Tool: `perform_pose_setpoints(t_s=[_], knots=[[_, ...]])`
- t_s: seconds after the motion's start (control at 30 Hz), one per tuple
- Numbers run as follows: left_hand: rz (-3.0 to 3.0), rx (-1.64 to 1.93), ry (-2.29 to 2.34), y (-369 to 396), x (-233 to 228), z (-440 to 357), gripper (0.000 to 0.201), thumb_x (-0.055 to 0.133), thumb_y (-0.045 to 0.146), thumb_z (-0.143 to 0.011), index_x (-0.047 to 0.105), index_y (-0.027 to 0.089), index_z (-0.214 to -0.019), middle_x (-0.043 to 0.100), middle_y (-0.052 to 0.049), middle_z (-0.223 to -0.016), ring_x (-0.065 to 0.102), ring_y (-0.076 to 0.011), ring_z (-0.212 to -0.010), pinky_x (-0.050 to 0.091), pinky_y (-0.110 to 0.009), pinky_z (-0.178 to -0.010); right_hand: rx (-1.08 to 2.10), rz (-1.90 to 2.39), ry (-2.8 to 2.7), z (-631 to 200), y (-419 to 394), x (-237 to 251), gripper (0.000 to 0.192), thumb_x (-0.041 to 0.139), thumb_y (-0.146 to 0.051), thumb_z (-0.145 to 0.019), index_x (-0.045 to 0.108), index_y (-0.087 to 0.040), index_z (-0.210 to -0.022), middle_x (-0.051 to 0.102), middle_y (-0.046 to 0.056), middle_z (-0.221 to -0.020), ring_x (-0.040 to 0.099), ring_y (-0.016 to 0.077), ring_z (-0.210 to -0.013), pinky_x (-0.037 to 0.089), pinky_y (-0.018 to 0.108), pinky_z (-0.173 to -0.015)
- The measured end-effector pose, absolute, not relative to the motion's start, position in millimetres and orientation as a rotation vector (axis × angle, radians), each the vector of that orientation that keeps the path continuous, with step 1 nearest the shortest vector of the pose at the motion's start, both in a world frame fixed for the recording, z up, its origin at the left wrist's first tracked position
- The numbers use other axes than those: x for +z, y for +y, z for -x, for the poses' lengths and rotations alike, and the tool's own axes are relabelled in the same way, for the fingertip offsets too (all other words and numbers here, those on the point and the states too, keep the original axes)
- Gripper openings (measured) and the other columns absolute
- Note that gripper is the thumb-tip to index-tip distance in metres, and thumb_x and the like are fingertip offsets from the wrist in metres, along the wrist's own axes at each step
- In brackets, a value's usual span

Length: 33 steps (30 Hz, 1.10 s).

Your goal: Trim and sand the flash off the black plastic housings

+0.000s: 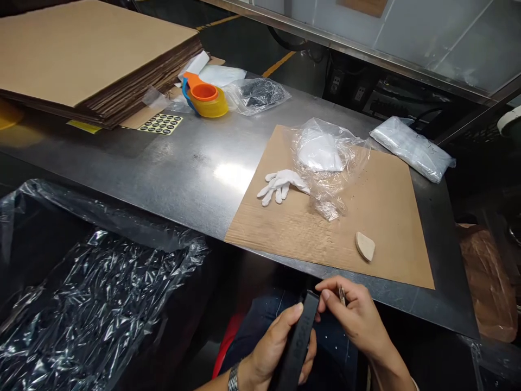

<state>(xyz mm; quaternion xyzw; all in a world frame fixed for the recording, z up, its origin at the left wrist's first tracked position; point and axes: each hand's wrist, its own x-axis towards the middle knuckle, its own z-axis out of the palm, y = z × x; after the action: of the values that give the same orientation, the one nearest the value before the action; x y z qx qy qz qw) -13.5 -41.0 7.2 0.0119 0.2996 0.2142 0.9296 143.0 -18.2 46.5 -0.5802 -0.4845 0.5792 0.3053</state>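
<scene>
We set the clock's hub at mid-view. The bar (303,334), long and black, lies between five and six, held up off the near side of the table (191,179) and tilted, top end leaning towards one.

Left hand (274,347), just before six: clamped on the bar, thumb along one side, fingers wrapped round the other. Right hand (354,312), between four and five: thumb and forefinger close together at the bar's top end, a slim metallic tool (342,296) tucked in the fingers. Hands apart from each other; whether the right fingertips touch the bar we cannot tell.

Step in hand, by our reckoning: close fingerwork at that top end. The next move calls for a firm left grip, an unchanged tilt and a light right touch, with the tool kept from scratching the face.

Writing: raised characters run along the bar's face, black on black; too faint for us to spell out. Towards ten, a sticker sheet (160,124) carries rows of dark round labels, print too small to read. We make out no brand.

Also logged: beige pad (365,247) near four, on the cardboard (280,233); white glove (285,179) close to the hub; clear bag (345,157) at two; tape dispenser (205,92) at eleven.
</scene>
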Motion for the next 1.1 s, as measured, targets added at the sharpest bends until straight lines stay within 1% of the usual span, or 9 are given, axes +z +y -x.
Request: perform_pose_setpoints(t_s=[0.17, 0.27, 0.33, 0.43, 0.53, 0.63, 0.77, 0.97, 1.1], knots=[[-0.093, 0.800, 0.900, -28.7, 23.0, 10.2, 0.019, 0.060, 0.032, -0.080, 0.056, 0.022, -0.095, 0.060, 0.003, -0.067, 0.054, -0.0080, -0.058, 0.042, -0.019, -0.056, 1.399, 1.634, -1.221, -151.2, -19.1, 42.7, 0.029, 0.058, -0.040, -0.081, 0.058, -0.019, -0.101, 0.055, -0.002, -0.064, 0.050, 0.0096, -0.058, 0.041, 0.020, -0.055], [-0.180, 0.999, 0.907, -22.3, 28.8, 7.0, 0.028, 0.059, 0.022, -0.082, 0.053, 0.026, -0.109, 0.063, 0.000, -0.098, 0.056, -0.0126, -0.092, 0.041, -0.024, -0.082, 1.479, 1.541, -1.426, -147.0, -26.0, 42.5, 0.048, 0.069, -0.037, -0.072, 0.052, -0.024, -0.115, 0.058, 0.001, -0.087, 0.056, 0.0128, -0.073, 0.045, 0.021, -0.063], [-0.169, 1.063, 0.841, -19.9, 30.2, 6.8, 0.035, 0.060, 0.019, -0.080, 0.052, 0.029, -0.113, 0.061, 0.000, -0.108, 0.053, -0.0143, -0.103, 0.038, -0.026, -0.088, 1.408, 1.558, -1.548, -143.9, -29.9, 41.8, 0.046, 0.068, -0.033, -0.074, 0.052, -0.025, -0.116, 0.057, 0.003, -0.100, 0.056, 0.0160, -0.087, 0.045, 0.024, -0.073], [-0.055, 0.975, 0.672, -16.3, 28.8, 13.3, 0.030, 0.055, 0.036, -0.082, 0.058, 0.022, -0.108, 0.064, -0.005, -0.104, 0.057, -0.0192, -0.098, 0.042, -0.030, -0.083, 1.248, 1.653, -1.593, -148.8, -30.7, 42.7, 0.024, 0.052, -0.030, -0.085, 0.059, -0.022, -0.107, 0.060, 0.005, -0.094, 0.057, 0.0164, -0.085, 0.045, 0.026, -0.072], [0.042, 0.715, 0.578, -9.6, 23.0, 23.9, 0.052, 0.036, 0.055, -0.085, 0.065, 0.012, -0.089, 0.067, -0.010, -0.080, 0.062, -0.0194, -0.072, 0.047, -0.031, -0.067, 1.280, 1.557, -1.713, -162.8, -25.7, 51.3, 0.021, 0.049, -0.027, -0.086, 0.064, -0.022, -0.101, 0.061, 0.004, -0.085, 0.058, 0.0154, -0.077, 0.044, 0.026, -0.067], [-0.030, 0.351, 0.469, -3.2, 13.4, 29.5, 0.058, 0.031, 0.058, -0.085, 0.065, 0.011, -0.080, 0.066, -0.010, -0.066, 0.062, -0.0190, -0.054, 0.046, -0.030, -0.053, 1.409, 1.383, -1.899, -171.3, -18.1, 63.2, 0.020, 0.053, -0.023, -0.084, 0.067, -0.023, -0.098, 0.062, 0.004, -0.083, 0.058, 0.0138, -0.073, 0.044, 0.025, -0.063], [-0.125, -0.082, 0.206, -4.3, -0.5, 29.1, 0.061, 0.027, 0.055, -0.086, 0.065, 0.008, -0.086, 0.067, -0.013, -0.063, 0.061, -0.0208, -0.048, 0.044, -0.030, -0.044, 1.464, 1.301, -1.967, -169.5, -10.0, 66.3, 0.016, 0.056, -0.021, -0.082, 0.069, -0.022, -0.092, 0.064, 0.004, -0.082, 0.059, 0.0133, -0.073, 0.044, 0.024, -0.065], [-0.044, 0.122, 0.266, -17.0, -14.5, 28.6, 0.058, 0.039, 0.056, -0.082, 0.064, 0.004, -0.092, 0.067, -0.011, -0.068, 0.062, -0.0155, -0.048, 0.043, -0.021, -0.040, 1.378, 1.486, -1.463, -176.7, -14.2, 50.0, 0.051, 0.070, -0.034, -0.072, 0.052, -0.029, -0.119, 0.054, 0.001, -0.095, 0.040, 0.0067, -0.057, 0.037, 0.020, -0.051], [0.018, 0.372, 0.295, -17.2, -13.6, 29.1, 0.057, 0.038, 0.053, -0.083, 0.064, 0.004, -0.096, 0.067, -0.011, -0.076, 0.063, -0.0163, -0.055, 0.046, -0.023, -0.048, 1.265, 1.581, -1.190, -177.7, -25.0, 43.6, 0.041, 0.049, -0.047, -0.085, 0.049, -0.025, -0.120, 0.049, 0.000, -0.086, 0.038, 0.0082, -0.057, 0.038, 0.022, -0.055]])
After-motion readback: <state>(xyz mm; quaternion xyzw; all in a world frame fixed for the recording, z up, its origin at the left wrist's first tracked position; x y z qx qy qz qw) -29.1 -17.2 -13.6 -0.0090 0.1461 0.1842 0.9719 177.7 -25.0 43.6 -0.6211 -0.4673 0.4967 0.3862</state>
